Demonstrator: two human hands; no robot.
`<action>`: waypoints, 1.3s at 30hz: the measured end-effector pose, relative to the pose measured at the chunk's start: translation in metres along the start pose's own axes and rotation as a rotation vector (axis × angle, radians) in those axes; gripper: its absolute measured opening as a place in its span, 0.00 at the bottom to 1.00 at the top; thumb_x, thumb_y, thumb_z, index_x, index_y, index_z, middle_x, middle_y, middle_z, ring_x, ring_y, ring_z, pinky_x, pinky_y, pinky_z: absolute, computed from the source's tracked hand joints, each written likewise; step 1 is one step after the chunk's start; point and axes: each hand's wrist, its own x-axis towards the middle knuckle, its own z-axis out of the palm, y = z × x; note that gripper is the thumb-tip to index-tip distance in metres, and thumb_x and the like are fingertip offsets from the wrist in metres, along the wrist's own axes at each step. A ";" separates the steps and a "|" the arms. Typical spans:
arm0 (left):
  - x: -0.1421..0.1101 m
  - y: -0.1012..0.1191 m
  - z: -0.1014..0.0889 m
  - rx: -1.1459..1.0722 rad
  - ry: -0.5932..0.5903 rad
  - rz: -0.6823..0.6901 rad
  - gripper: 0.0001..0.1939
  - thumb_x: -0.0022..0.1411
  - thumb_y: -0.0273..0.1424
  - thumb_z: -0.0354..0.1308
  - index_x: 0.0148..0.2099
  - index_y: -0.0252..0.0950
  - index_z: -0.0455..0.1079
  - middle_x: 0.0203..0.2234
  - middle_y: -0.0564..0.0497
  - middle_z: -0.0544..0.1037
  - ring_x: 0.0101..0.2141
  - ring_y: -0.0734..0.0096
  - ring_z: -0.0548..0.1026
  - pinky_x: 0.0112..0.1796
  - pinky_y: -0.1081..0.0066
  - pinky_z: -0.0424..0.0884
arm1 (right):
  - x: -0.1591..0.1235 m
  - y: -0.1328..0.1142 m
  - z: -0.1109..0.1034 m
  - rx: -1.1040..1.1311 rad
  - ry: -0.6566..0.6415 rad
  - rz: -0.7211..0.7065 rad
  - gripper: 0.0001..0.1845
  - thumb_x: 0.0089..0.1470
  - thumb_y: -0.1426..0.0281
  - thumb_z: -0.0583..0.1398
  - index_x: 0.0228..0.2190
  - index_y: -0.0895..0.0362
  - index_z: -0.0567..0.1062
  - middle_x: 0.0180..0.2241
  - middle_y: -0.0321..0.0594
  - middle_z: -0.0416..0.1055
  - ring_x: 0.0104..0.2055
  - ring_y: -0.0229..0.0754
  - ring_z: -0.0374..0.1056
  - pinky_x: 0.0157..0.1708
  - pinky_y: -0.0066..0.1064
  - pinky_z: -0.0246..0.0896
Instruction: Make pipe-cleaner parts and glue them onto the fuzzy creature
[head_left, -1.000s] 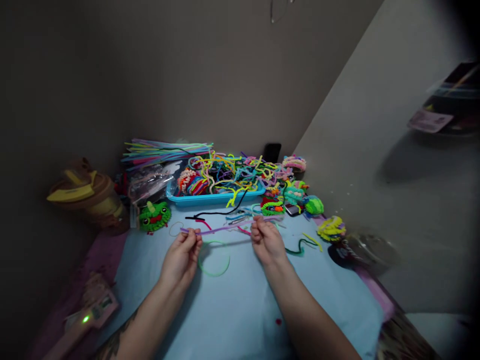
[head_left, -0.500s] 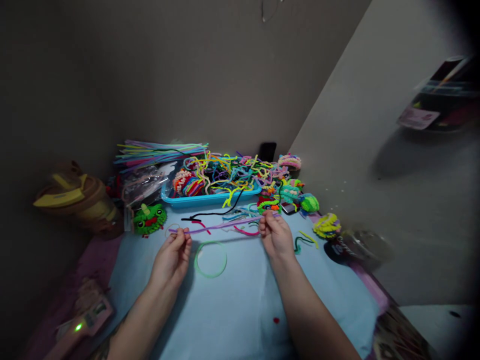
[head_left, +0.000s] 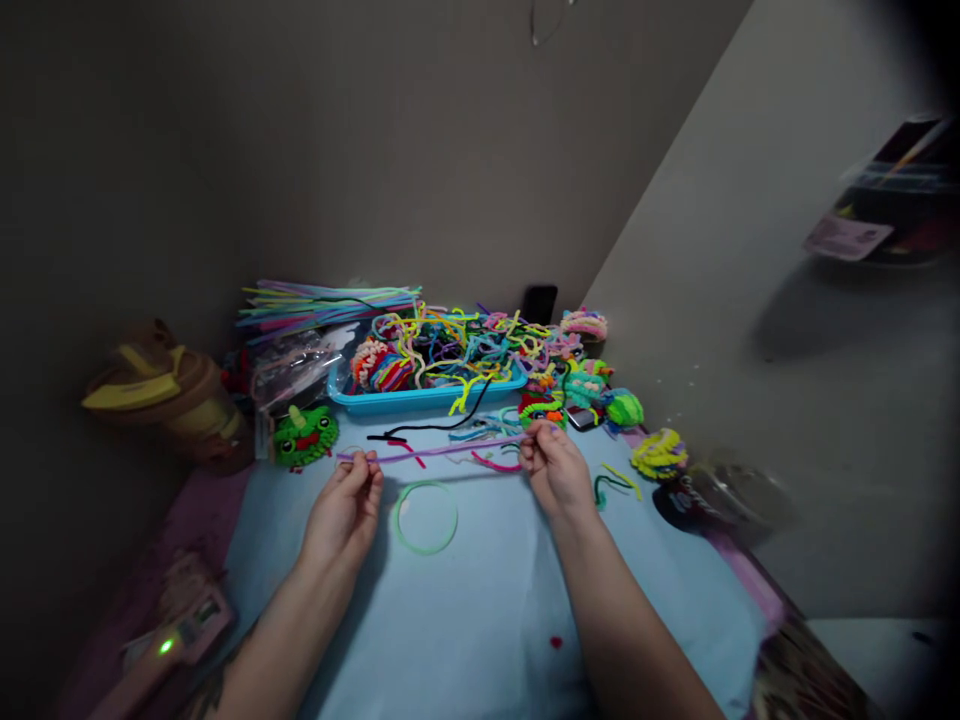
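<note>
A purple pipe cleaner [head_left: 442, 449] stretches nearly straight above the table, held at both sides. My left hand [head_left: 346, 508] pinches it near its left end, a short tip poking out past the fingers. At the other side my right hand [head_left: 556, 470] is closed on it, fingers curled around the right end. Below it on the light blue cloth [head_left: 450, 620] lies a thin green ring [head_left: 426, 517]. Behind it are a black pipe cleaner [head_left: 435, 428] and short pink pieces [head_left: 495, 463].
A blue tray [head_left: 427, 400] heaped with tangled pipe cleaners stands at the back, a bundle of straight ones [head_left: 330, 303] beside it. Left are a green fuzzy figure [head_left: 306, 437] and a brown lidded container [head_left: 180, 400]; right, a yellow fuzzy ball [head_left: 660, 455] and a clear jar [head_left: 739, 495].
My hands have moved farther apart, the left going left and the right going right. More of the purple pipe cleaner shows between them. The view has shifted slightly.
</note>
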 end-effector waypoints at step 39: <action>-0.033 -0.023 -0.002 0.701 -0.609 -0.280 0.13 0.46 0.35 0.68 0.26 0.31 0.69 0.16 0.55 0.70 0.18 0.80 0.66 0.21 0.79 0.59 | -0.059 0.024 0.042 -0.422 -0.381 0.292 0.10 0.40 0.68 0.67 0.23 0.58 0.72 0.14 0.28 0.67 0.14 0.29 0.59 0.14 0.20 0.54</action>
